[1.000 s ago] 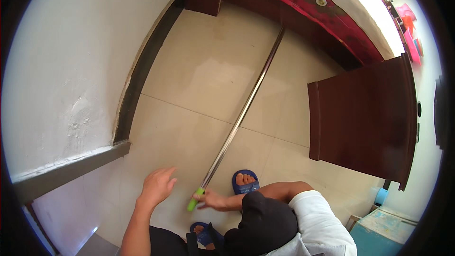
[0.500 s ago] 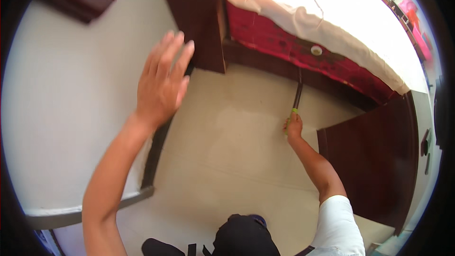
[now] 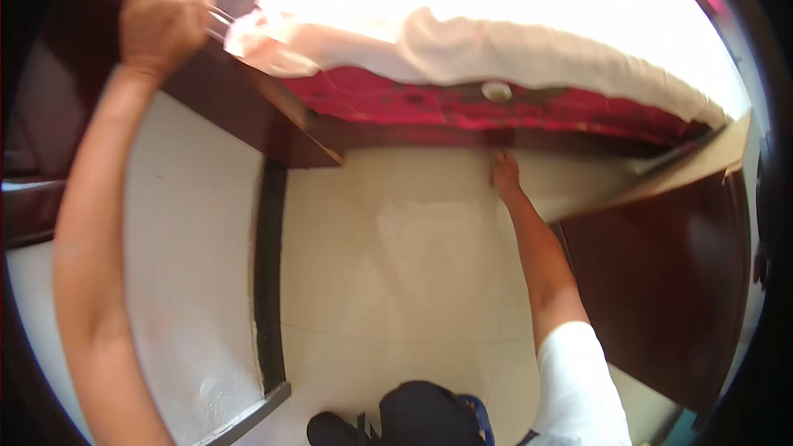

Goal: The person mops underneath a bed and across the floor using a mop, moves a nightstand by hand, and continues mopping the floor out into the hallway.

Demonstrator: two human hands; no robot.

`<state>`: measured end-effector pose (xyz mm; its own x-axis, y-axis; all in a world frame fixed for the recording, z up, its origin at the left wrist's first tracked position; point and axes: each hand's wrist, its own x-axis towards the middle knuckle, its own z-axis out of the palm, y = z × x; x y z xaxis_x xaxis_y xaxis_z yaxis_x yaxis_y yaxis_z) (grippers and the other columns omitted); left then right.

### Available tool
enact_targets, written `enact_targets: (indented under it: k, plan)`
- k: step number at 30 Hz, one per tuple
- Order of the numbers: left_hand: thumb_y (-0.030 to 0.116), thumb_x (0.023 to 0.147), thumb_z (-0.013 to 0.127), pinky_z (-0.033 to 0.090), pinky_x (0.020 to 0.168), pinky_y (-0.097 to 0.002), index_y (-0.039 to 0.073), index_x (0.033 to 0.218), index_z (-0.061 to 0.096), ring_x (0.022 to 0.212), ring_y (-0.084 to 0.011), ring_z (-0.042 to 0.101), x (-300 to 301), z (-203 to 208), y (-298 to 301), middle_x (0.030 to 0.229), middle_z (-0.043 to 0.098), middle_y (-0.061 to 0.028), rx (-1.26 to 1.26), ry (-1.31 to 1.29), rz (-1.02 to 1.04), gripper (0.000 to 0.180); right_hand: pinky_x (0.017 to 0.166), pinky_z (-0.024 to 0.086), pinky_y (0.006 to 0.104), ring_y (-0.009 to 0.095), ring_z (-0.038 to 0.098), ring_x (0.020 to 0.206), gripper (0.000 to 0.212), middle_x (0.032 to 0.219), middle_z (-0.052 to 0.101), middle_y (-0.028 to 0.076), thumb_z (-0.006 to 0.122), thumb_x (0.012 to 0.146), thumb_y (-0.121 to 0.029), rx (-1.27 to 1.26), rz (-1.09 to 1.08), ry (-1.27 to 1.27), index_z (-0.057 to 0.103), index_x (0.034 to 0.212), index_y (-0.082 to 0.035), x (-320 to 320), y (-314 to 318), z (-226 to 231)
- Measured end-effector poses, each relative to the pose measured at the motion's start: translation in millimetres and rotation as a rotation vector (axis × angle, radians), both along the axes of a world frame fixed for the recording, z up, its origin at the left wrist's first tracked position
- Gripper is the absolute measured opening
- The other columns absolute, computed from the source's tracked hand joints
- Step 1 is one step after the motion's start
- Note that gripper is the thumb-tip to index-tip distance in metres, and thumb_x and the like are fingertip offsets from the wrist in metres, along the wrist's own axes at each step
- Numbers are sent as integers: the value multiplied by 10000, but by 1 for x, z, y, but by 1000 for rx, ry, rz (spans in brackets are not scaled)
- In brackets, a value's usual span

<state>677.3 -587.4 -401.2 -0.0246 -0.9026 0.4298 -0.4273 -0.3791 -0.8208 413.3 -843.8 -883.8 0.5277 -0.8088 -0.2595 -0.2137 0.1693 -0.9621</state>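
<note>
My left grip [image 3: 168, 21], fingers unclenched, is at the board [image 3: 235, 95]; my right grip [image 3: 505, 173], low by the bed [image 3: 396, 107], is too blurred to tell.

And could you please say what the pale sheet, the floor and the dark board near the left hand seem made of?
The sheet: matte cloth; its hem hangs in wavy folds.
The floor: probably glazed tile, from its sheen and faint joint.
The dark board: varnished wood or wood-look laminate, by its smooth brown surface; unclear which.
</note>
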Motion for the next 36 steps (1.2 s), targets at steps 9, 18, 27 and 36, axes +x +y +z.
enact_targets:
  k: [9, 18, 27, 36]
  plan:
    - [174, 817, 437, 339, 906, -314, 71, 925, 622, 1038, -177, 496, -2, -28, -28, 1055, 580, -36, -112, 26, -127, 237, 418, 356, 300, 146, 408, 465, 293, 583, 411, 46, 373, 898, -308, -372, -72, 289, 426, 821, -31, -148, 77, 15]
    - [128, 736, 508, 351, 857, -329, 41, 783, 624, 955, -189, 532, -7, -9, -24, 926, 610, -58, -200, 131, -288, 153, 564, 450, 420, 375, 561, 664, 542, 706, 541, 175, 626, 740, -218, -189, 564, 641, 283, 1094, 6, -539, 318, 74]
    - [130, 707, 521, 330, 874, -326, 38, 785, 632, 956, -181, 533, -16, -15, -31, 935, 609, -62, -225, 210, -259, 164, 777, 397, 455, 283, 576, 842, 553, 926, 596, 185, 502, 794, -410, -123, 414, 992, 380, 1249, -121, -478, 267, 72]
    - [114, 747, 493, 332, 872, -319, 58, 849, 623, 989, -178, 526, -9, -14, -31, 978, 598, -43, -142, 162, -228, 174, 594, 440, 437, 388, 561, 714, 509, 818, 565, 211, 539, 756, -183, -478, 144, 472, 350, 1218, -79, -73, 33, 77]
